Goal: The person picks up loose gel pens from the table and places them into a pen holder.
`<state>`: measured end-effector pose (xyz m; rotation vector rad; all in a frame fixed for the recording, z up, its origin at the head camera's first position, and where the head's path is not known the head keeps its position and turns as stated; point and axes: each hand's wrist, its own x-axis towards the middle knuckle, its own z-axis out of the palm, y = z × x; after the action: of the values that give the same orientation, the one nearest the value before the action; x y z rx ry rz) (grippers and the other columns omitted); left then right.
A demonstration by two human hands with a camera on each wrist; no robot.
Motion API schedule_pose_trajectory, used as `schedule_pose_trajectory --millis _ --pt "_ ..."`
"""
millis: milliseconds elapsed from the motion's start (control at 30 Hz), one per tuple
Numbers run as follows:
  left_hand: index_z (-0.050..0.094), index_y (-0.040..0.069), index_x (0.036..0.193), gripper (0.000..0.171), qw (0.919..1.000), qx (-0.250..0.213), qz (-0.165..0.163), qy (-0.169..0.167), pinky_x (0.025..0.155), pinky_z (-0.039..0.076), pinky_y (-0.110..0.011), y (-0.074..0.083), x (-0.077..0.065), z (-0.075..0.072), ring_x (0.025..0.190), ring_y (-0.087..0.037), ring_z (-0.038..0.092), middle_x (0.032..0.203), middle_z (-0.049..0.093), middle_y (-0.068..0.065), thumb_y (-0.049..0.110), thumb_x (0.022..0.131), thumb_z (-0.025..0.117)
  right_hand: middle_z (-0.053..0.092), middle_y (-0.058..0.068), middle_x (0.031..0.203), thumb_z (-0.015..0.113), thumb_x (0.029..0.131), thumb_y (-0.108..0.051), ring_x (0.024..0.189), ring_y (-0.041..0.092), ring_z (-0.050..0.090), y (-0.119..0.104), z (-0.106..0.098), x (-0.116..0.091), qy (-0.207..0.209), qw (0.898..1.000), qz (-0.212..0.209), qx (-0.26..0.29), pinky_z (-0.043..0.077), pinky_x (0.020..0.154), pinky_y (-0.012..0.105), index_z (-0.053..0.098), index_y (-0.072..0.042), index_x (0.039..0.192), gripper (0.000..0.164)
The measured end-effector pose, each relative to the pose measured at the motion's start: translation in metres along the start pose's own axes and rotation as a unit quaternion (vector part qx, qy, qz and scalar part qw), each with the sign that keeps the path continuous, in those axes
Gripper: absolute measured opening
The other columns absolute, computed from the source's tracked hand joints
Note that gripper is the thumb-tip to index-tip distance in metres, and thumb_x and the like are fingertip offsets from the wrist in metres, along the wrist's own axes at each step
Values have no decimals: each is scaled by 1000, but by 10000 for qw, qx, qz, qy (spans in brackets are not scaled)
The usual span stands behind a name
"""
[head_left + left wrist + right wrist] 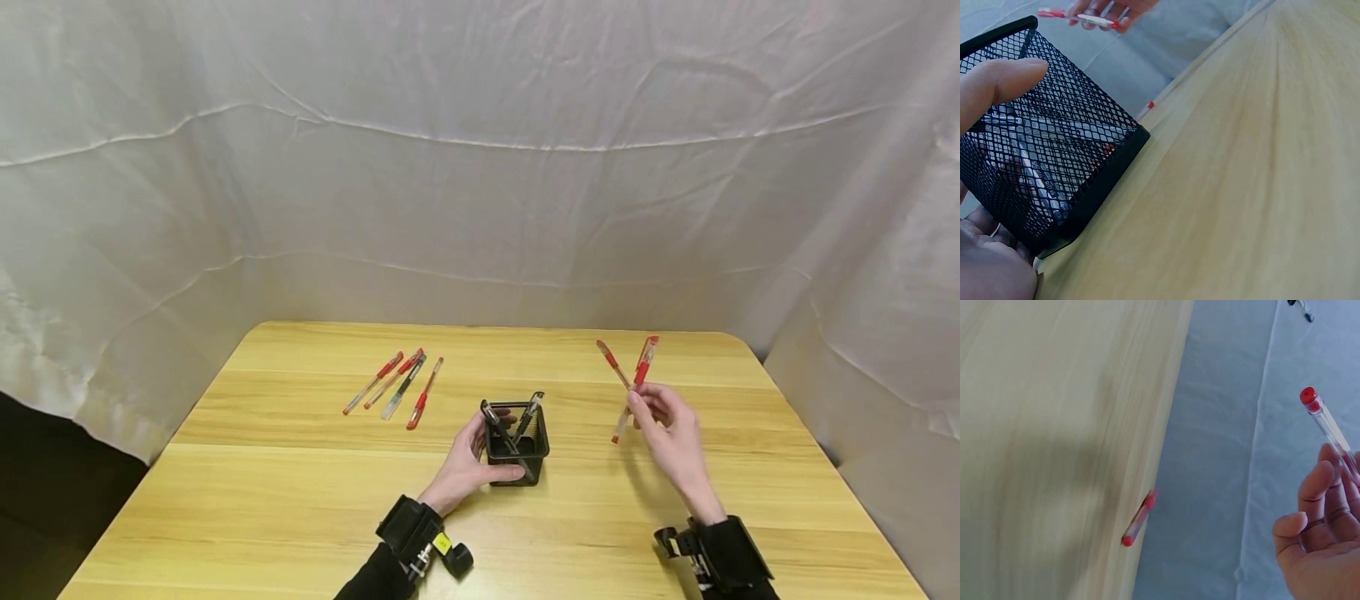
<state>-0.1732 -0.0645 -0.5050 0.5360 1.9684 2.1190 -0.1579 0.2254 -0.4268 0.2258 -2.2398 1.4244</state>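
My left hand (459, 473) grips a black mesh pen holder (538, 462), its thumb across the near side and its fingers round the far left. Two black pens lean inside the holder, one on the left (498, 425) and one on the right (529, 415). Over the right part of the table, my right hand (675, 437) pinches a clear pen with red ends (642, 367) between thumb and fingers. The same pen (1330, 428) points up out of the hand in the right wrist view. Another red pen (614, 362) lies on the table just beyond that hand.
Left of the holder, several pens lie slanted on the wooden table (285, 492): red ones (374, 382) and a clear one with a dark section (404, 386). The nearest red pen (422, 404) lies a little apart. Pale cloth (480, 208) hangs behind the table's far edge.
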Motion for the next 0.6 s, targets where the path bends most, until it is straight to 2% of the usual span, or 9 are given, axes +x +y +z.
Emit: schedule_pose_trajectory --millis 233,400,600 --pt "46 6 145 85 10000 1 29 5 127 19 -47 0 0 0 140 -27 47 145 58 -7 4 71 88 65 -19 85 58 95 11 69 -3 59 -14 10 0 190 9966 -615 506 50 63 11 64 12 106 13" --pt "46 6 145 85 10000 5 39 -8 127 19 -47 0 0 0 140 -27 47 145 57 -7 4 72 87 66 -16 87 58 92 16 70 -3 59 -23 16 2 278 9914 -1106 644 49 66 9 64 12 105 15" --pt "46 6 146 85 10000 -5 17 -22 128 19 -47 1 0 0 141 -27 47 146 57 -7 4 72 87 70 -5 85 58 87 22 69 -1 57 -28 25 5 313 9818 -1711 758 47 65 10 64 14 104 20"
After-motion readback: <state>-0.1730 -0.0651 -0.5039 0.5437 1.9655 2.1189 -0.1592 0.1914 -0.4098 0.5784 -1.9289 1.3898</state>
